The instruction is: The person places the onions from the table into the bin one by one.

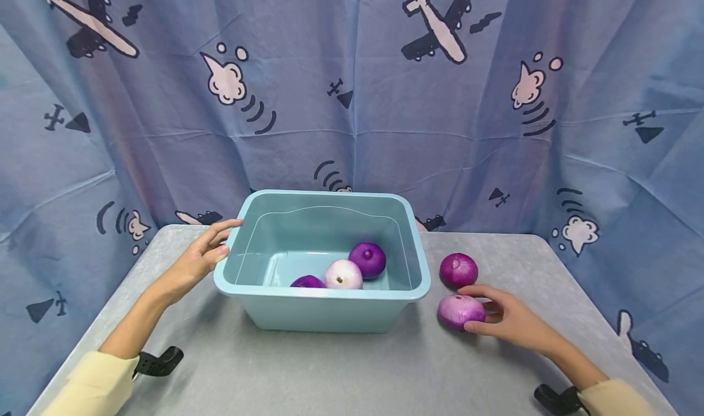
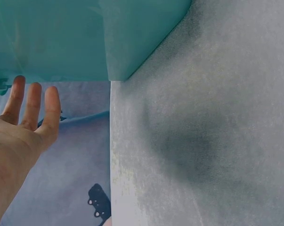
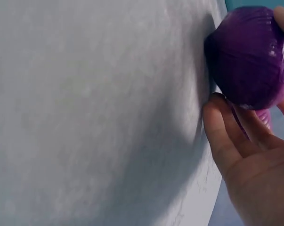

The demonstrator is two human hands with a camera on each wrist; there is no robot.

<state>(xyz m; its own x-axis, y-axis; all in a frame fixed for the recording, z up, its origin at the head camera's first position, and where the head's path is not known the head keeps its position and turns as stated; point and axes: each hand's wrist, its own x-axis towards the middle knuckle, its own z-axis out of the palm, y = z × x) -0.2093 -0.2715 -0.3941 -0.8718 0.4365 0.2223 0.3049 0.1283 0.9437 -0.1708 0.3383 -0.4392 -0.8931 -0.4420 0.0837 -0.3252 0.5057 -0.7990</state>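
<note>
My left hand is at the left rim of a light blue plastic basin, fingers extended and fingertips right at the edge. In the left wrist view, three fingers of that hand show beside the basin's wall. On the right, my right hand holds a purple-and-white onion between thumb and fingers. The right wrist view shows this onion close over the table, my curled fingers along its side. Just behind it lies a darker red onion.
Inside the basin are a white onion, a purple onion and another purple one partly hidden by the front rim. A grey table carries everything. Behind hangs a blue curtain printed with airplanes.
</note>
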